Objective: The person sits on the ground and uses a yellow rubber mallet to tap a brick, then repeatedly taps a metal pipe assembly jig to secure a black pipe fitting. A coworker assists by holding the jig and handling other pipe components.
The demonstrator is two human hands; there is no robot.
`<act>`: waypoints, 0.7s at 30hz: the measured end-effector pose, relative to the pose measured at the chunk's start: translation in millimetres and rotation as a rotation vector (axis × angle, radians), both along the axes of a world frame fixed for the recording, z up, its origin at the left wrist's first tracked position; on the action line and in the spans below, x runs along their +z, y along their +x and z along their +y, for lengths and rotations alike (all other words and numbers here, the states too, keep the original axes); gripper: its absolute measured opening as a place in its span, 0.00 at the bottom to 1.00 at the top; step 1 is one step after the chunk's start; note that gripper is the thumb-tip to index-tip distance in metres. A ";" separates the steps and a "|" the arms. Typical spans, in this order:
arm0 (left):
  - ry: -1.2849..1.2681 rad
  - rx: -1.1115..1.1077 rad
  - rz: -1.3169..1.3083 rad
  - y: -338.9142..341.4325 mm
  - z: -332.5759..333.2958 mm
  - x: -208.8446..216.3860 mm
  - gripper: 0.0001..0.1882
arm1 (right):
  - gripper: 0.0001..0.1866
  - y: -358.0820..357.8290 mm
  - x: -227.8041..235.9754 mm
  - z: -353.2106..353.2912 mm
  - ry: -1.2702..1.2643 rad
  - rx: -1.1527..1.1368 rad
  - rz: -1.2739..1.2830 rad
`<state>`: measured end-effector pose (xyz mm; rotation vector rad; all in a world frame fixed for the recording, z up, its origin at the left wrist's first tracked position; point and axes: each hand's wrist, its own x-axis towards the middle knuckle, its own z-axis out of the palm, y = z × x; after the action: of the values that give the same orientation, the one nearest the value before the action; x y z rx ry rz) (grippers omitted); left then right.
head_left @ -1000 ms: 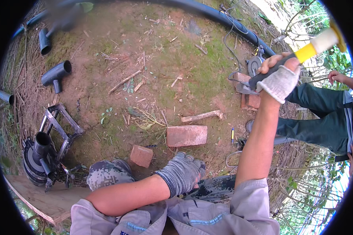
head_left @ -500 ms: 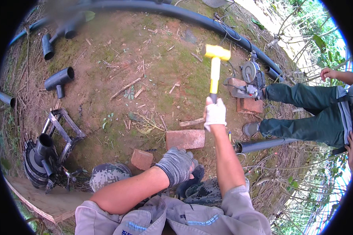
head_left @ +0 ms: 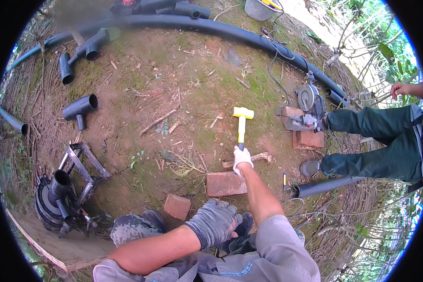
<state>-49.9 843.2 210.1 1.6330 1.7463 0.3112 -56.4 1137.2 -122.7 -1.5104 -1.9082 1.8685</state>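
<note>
My right hand (head_left: 242, 159), in a white glove, is closed round the dark grip of a sledgehammer (head_left: 242, 124) with a yellow head. The hammer points away from me over the dirt, its head lying crosswise. Just below that hand is a long red brick (head_left: 224, 184), with a piece of wood (head_left: 260, 159) behind it. My left hand (head_left: 214, 223), gloved in grey knit, is curled closed in front of my knees; whatever its fingers may hold is hidden. A smaller brick (head_left: 177, 207) lies to its left.
At left stand a pipe clamp machine (head_left: 51, 199) and a black tee fitting (head_left: 80, 107). A long black pipe (head_left: 211, 24) curves across the back. Rightward, another person in green trousers (head_left: 371, 167) stands beside a disc-shaped machine (head_left: 307, 97) on bricks and a short pipe (head_left: 326, 186).
The hammer has come down and a little left, with my right hand still round its grip. My left hand stays curled near my knees. The whole view has shifted slightly.
</note>
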 end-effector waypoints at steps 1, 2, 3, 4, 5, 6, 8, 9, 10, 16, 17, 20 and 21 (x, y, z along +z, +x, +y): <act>-0.051 0.067 0.017 -6.1 -15.8 -4.3 0.28 | 0.11 -33.0 47.3 -32.4 -0.263 0.008 0.066; -0.053 0.089 0.048 -7.1 -19.8 -10.0 0.27 | 0.13 -48.0 92.8 -44.2 -0.291 -0.027 0.089; -0.069 0.063 -0.004 -11.1 -14.8 -8.8 0.27 | 0.13 -42.4 116.8 -29.9 -0.218 0.011 0.084; -0.075 0.060 -0.024 -14.7 -10.6 -11.7 0.27 | 0.14 -39.3 144.3 -23.5 -0.115 0.030 0.041; -0.076 0.059 -0.036 -16.7 -2.7 -11.6 0.27 | 0.15 -38.6 167.3 -5.6 -0.054 0.021 0.127; -0.063 0.083 -0.018 -18.1 0.2 -11.0 0.27 | 0.15 -51.8 211.5 -8.2 0.006 0.031 0.231; -0.039 0.099 0.011 -16.6 7.7 -11.1 0.28 | 0.12 -77.9 278.8 12.8 0.111 -0.015 0.497; 0.028 0.093 0.007 -11.6 5.8 -13.9 0.28 | 0.11 -89.7 317.8 19.9 0.225 -0.007 0.670; 0.096 0.090 0.005 -5.2 1.1 -18.6 0.28 | 0.13 -100.4 354.0 28.3 0.341 0.019 0.858; -0.010 0.002 -0.042 -4.6 -10.4 -8.7 0.31 | 0.12 -117.5 334.1 33.5 0.630 -0.052 1.310; 0.001 -0.006 -0.038 -4.7 -8.4 -8.3 0.31 | 0.15 -93.6 234.7 39.8 0.480 -0.199 1.155; 0.106 -0.077 -0.080 8.5 12.9 -1.4 0.31 | 0.27 86.2 -13.3 35.0 0.446 -0.034 -0.177; 0.038 -0.039 -0.033 1.1 12.8 -6.7 0.31 | 0.19 55.9 -1.9 22.4 0.214 0.000 -0.289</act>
<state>-48.8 856.1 203.5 1.6771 1.6915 0.3528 -0.5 1159.6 -124.6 -1.7837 -2.1422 1.4525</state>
